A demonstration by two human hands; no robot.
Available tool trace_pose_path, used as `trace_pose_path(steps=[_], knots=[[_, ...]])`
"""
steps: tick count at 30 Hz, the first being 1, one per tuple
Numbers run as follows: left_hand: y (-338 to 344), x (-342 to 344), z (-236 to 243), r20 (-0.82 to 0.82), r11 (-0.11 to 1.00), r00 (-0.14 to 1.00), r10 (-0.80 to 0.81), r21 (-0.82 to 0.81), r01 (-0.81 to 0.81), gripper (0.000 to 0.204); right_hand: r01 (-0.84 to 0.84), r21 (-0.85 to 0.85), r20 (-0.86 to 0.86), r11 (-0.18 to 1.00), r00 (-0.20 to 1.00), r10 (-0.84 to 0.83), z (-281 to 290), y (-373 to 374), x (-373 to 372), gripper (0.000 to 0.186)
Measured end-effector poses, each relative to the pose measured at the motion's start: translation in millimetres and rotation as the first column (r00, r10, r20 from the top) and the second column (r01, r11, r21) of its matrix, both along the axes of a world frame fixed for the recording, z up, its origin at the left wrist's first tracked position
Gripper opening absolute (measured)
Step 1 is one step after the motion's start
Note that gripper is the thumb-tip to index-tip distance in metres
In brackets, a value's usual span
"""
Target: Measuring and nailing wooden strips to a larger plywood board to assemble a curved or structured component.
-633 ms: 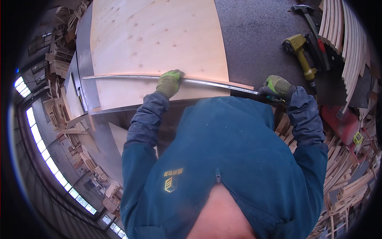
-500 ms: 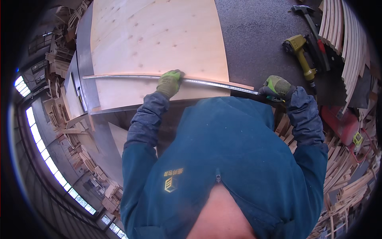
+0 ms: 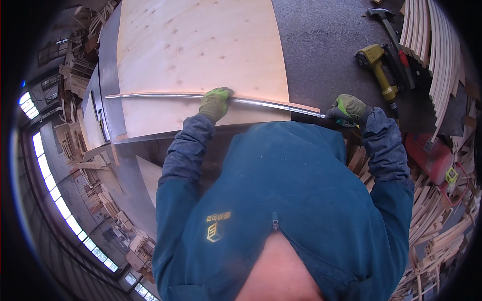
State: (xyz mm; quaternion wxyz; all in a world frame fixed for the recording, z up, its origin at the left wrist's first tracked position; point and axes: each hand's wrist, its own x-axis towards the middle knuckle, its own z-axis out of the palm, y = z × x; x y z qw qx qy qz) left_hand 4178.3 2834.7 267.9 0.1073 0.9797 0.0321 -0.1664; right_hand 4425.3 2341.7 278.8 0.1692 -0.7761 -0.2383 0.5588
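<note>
A thin wooden strip (image 3: 286,104) lies across the near part of a pale plywood sheet (image 3: 201,50), its right end sticking out past the sheet. Along its near edge runs the shiny blade of a tape measure (image 3: 261,104). My left hand (image 3: 216,104), in a green and grey work glove, is closed around the strip and blade near their middle. At the blade's right end my gloved right hand (image 3: 350,110) grips the tape measure's case, mostly hidden by the fingers; a bit of green shows underneath.
On the dark tabletop (image 3: 321,45) to the right lie a yellow-green nail gun (image 3: 379,72) and a hammer (image 3: 389,25). Curved-looking stacked wooden strips (image 3: 427,45) stand at the far right. Below them is a red object (image 3: 429,158). Wood offcuts (image 3: 437,220) pile up at lower right.
Both hands keep their hold on the strip and tape measure. The whole view has shifted very slightly; nothing else visibly differs.
</note>
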Motion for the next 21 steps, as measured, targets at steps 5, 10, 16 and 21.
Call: trace_pose_path(steps=[5,10,16,21], knots=[[6.8,-15.5,-3.4,-0.011,1.0,1.0,0.0,0.007,0.0,0.04,-0.005,0.033,0.017,0.999,1.0,0.004,2.6,1.1,-16.8,0.052],[6.8,-26.7,-1.0,0.003,1.0,1.0,-0.003,0.02,0.002,0.04,-0.033,0.06,0.077,0.998,0.997,0.028,0.4,1.3,-29.3,0.051],[4.5,-35.1,5.0,-0.002,0.999,1.0,0.027,0.031,-0.027,0.027,0.004,0.074,0.085,0.997,0.996,-0.01,6.8,2.4,-42.5,0.048],[8.8,-45.2,1.7,0.018,0.998,0.999,0.05,0.04,-0.05,0.027,-0.014,0.068,0.117,0.998,0.993,0.006,4.0,7.8,-48.8,0.048]])
